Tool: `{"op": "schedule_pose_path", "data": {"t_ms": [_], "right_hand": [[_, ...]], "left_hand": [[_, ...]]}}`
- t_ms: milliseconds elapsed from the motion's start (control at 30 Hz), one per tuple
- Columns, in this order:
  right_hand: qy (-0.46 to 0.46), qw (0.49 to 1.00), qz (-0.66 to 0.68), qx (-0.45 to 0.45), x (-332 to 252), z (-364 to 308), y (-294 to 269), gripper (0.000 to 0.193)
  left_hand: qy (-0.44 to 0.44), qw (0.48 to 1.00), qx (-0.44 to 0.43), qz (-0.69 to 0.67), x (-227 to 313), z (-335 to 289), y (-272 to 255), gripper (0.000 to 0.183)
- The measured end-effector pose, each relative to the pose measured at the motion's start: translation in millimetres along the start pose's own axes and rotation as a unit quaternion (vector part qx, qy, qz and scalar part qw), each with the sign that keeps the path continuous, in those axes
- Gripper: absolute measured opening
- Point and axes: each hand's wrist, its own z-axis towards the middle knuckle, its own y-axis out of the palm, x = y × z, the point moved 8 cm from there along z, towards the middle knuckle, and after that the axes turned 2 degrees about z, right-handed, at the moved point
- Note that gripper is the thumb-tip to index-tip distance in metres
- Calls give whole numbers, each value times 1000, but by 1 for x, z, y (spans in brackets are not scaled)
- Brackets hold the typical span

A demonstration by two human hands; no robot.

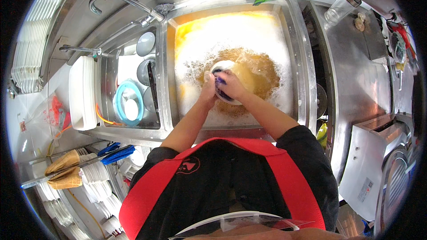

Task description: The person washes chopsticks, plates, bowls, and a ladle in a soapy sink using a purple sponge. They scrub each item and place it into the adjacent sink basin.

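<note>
Left hand (208,87) has its grip closed on the white bowl's (226,65) left side, mid-sink (304,71) amid suds (209,31). Right hand (232,85) bent over something dark purple (219,81); can't tell its grip.

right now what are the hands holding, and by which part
The left hand holds a white dish by its left edge. The right hand holds what looks like a purple cloth against it, by which part cannot be told.

White dish (226,65) — partly hidden behind the right fingers (226,76)
</note>
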Motion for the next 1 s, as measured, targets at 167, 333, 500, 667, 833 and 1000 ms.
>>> {"op": "schedule_pose_path", "data": {"t_ms": [167, 333, 500, 667, 833, 1000], "right_hand": [[47, 971, -207, -114, 33, -36, -13, 44], [267, 959, -89, 34, 110, -38, -60, 47], [442, 869, 218, -33, 151, -64, -46, 26], [463, 761, 454, -20, 162, -61, -39, 32], [380, 738, 494, 258, 168, -38, -54, 36], [170, 917, 293, 212, 73, 8, -32, 41]], "left_hand": [[28, 995, 81, 42, 22, -16, -20, 59], [-22, 995, 52, 87, 12, -40, -6, 70], [294, 738, 18, 607, 65, -55, 17, 66], [211, 829, -168, 489, 63, -47, 19, 37], [123, 979, -39, 156, 43, -30, 2, 38], [141, 973, 21, 183, 21, -11, 4, 39]]}}
